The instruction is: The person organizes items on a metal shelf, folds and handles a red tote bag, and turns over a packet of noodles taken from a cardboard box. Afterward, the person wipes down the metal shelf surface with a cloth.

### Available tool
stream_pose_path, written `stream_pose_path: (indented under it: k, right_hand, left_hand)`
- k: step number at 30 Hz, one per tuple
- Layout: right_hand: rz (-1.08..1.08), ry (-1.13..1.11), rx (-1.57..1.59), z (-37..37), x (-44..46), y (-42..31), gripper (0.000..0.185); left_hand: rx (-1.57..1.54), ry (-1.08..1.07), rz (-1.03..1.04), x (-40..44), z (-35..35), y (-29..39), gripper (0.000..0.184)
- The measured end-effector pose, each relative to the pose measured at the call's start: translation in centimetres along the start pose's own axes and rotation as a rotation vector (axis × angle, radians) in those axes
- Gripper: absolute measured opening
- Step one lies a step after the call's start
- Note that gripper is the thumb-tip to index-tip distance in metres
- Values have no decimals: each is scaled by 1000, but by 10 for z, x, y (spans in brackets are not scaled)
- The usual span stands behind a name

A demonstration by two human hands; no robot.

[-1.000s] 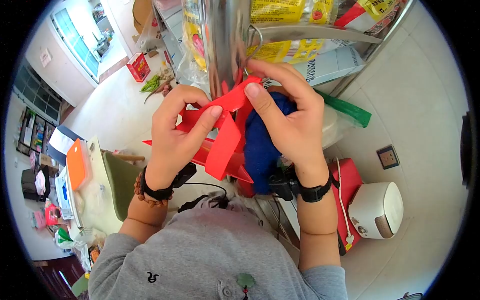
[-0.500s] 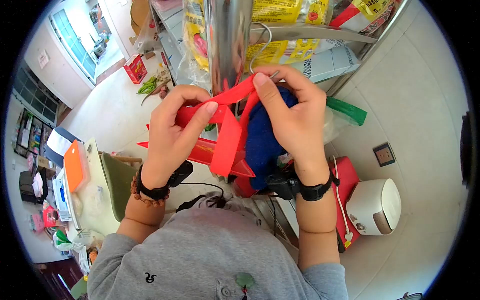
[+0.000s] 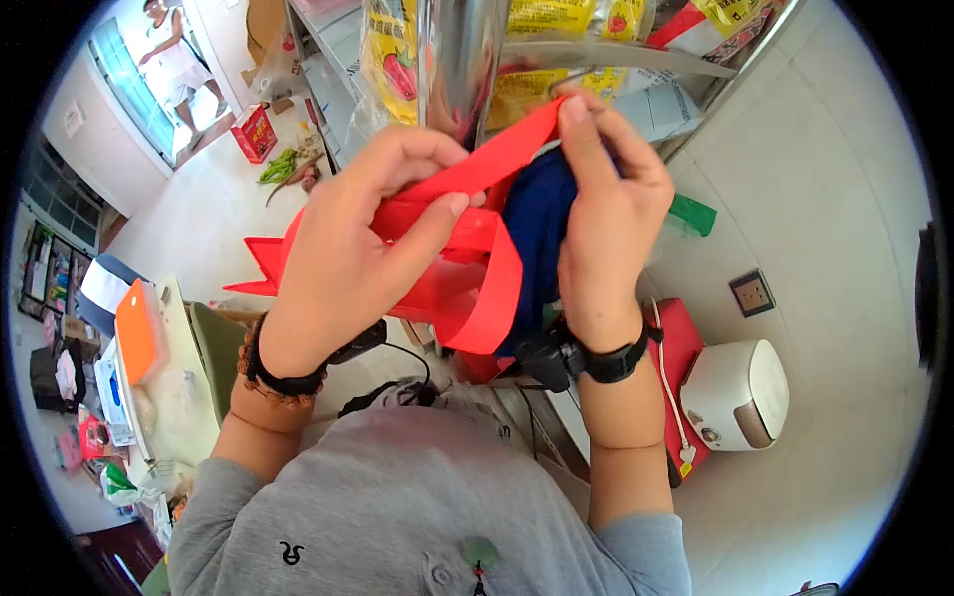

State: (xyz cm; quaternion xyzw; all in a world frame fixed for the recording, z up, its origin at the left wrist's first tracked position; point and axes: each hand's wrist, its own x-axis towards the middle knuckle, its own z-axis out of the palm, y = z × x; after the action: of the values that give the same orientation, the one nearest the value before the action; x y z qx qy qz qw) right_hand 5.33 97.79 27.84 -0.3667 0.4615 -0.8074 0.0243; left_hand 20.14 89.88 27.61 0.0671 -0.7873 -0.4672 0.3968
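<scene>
A wide, flat red ribbon (image 3: 512, 149) stretches between my hands, with a loop curving below and pointed ends sticking out at the left. My left hand (image 3: 348, 248) is closed round its gathered part, thumb on top. Higher and to the right, my right hand (image 3: 616, 184) pinches the raised end between thumb and fingers. Behind the ribbon and beside my right hand hangs a dark blue cloth item (image 3: 542, 219), partly hidden. An upright shiny metal post (image 3: 459, 70) stands just beyond my hands.
Yellow packages (image 3: 542, 94) fill the metal rack ahead. A white appliance (image 3: 737, 395) and a red box (image 3: 686, 377) stand at the right, near a wall socket (image 3: 752, 292). On the left are a table (image 3: 179, 397) and chair. A person (image 3: 184, 65) is in the far doorway.
My right hand has moved up and right, drawing the red ribbon's end out longer. My left hand has shifted slightly left, and the loop has widened. A person has appeared in the doorway.
</scene>
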Motion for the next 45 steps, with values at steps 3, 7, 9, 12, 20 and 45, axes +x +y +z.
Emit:
stream_pose_path:
  k: [3, 7, 9, 12, 20, 45]
  right_hand:
    - [23, -87, 151, -7, 3, -5, 11]
    - [-274, -435, -168, -35, 5, -15, 7]
    - [-492, -638, -366, -42, 6, -18, 13]
    - [-540, -685, -580, -48, -7, -10, 18]
    - [-1083, -413, -1226, -43, -31, -10, 29]
    - [-426, 53, -622, -3, -34, -21, 14]
  left_hand:
    - [-35, 29, -41, 2, 0, 5, 16]
    - [-54, -26, -110, 0, -16, 7, 13]
    - [-150, -94, -208, 1, -23, 5, 12]
    - [-208, -188, -291, 0, -28, -2, 12]
    - [-220, -245, -289, -6, -26, 6, 17]
    - [509, 227, 606, 27, 44, -3, 38]
